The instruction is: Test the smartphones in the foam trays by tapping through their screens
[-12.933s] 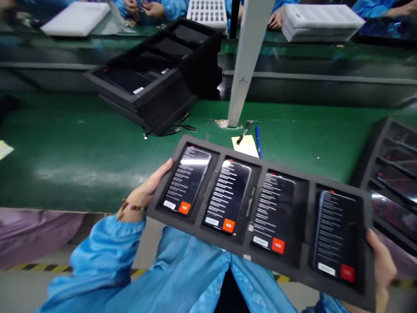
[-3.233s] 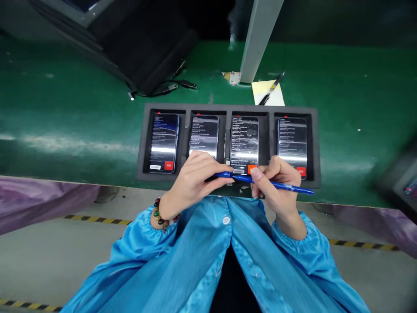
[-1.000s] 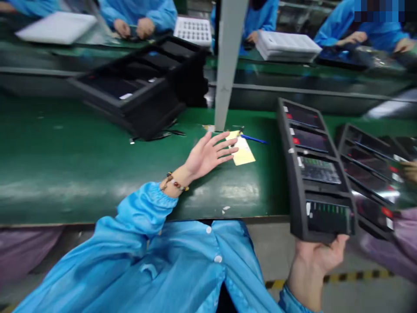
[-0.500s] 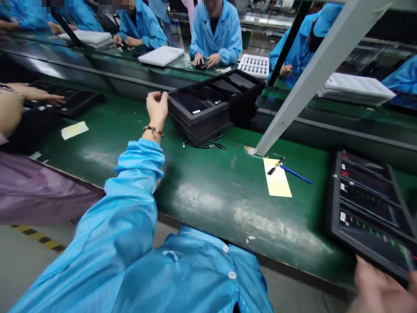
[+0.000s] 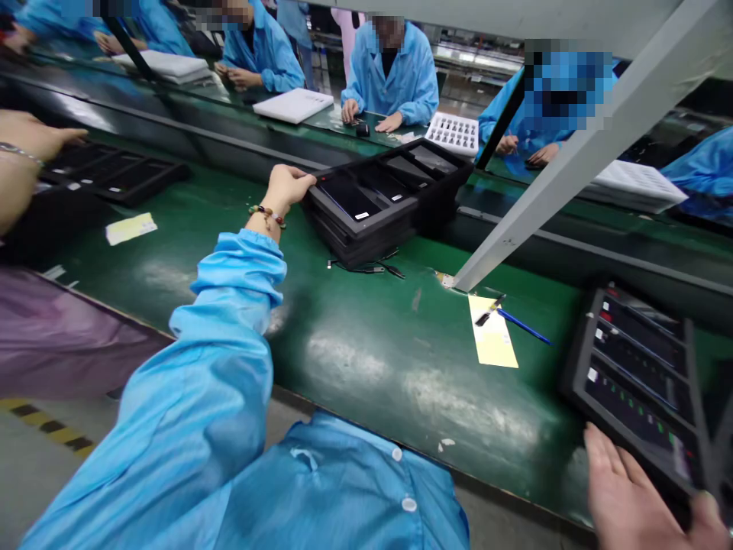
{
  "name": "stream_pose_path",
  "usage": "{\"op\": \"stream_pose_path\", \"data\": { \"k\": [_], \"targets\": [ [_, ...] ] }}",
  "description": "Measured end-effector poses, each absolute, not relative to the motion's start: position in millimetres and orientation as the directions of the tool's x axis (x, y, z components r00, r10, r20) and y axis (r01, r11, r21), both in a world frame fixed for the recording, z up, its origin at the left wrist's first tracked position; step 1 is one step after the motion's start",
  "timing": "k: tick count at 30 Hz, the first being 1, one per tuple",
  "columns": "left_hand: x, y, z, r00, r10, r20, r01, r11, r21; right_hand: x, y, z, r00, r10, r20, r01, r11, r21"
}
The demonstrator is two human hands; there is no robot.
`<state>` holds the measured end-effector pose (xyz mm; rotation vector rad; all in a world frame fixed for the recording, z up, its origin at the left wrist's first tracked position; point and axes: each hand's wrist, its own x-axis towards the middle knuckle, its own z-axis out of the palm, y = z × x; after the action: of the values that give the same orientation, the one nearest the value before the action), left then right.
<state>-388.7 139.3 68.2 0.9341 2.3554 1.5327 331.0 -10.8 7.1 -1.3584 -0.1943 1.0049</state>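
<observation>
My left hand (image 5: pixel 287 189) is closed on the near left corner of the top tray in a stack of black trays (image 5: pixel 366 237). Dark phone-like devices with white labels lie in that tray's compartments. At the lower right, my right hand (image 5: pixel 638 489) has its fingers spread against the near edge of another black tray (image 5: pixel 581 386). Its thumb is by the tray's corner. Several dark devices sit in this tray, one showing green marks. Short black cables (image 5: pixel 375 269) lie beside the stack.
A yellow paper (image 5: pixel 493 340) with a blue pen (image 5: pixel 524 327) lies on the green bench (image 5: pixel 366 367). A slanted grey post (image 5: pixel 532 198) rises behind. At left, a neighbour's hand (image 5: pixel 34 145) is over black trays. People in blue work opposite.
The view has shifted slightly. My right hand has moved left along the right tray's near edge, and its fingers show more. The neighbour's hand has lifted from the trays at left.
</observation>
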Motion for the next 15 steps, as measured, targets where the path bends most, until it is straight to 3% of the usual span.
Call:
{"op": "stream_pose_path", "data": {
  "k": [2,6,8,10,12,15],
  "targets": [
    [-383,128,73,-0.784,0.6,0.161,0.407,0.299,0.863,327,-7,0,0.447,0.791,-0.417,-0.433,-0.216,-0.875],
    [-361,96,82,-0.752,0.652,0.095,0.369,0.297,0.881,286,1,-22,0.477,0.824,-0.305,-0.327,-0.156,-0.932],
    [-342,72,83,-0.728,0.684,0.051,0.316,0.268,0.91,243,4,-29,0.258,0.926,-0.275,-0.272,-0.204,-0.94],
    [-315,44,79,-0.699,0.715,0.002,0.238,0.23,0.944,193,4,-30,-0.094,0.957,-0.274,-0.177,-0.287,-0.941],
    [-282,11,72,-0.663,0.747,-0.048,0.144,0.189,0.971,146,2,-27,-0.42,0.871,-0.255,-0.152,-0.345,-0.926],
    [-226,-40,53,-0.608,0.79,-0.082,0.033,0.128,0.991,98,-2,-22,-0.617,0.771,-0.157,-0.324,-0.431,-0.842]
  ]
}}
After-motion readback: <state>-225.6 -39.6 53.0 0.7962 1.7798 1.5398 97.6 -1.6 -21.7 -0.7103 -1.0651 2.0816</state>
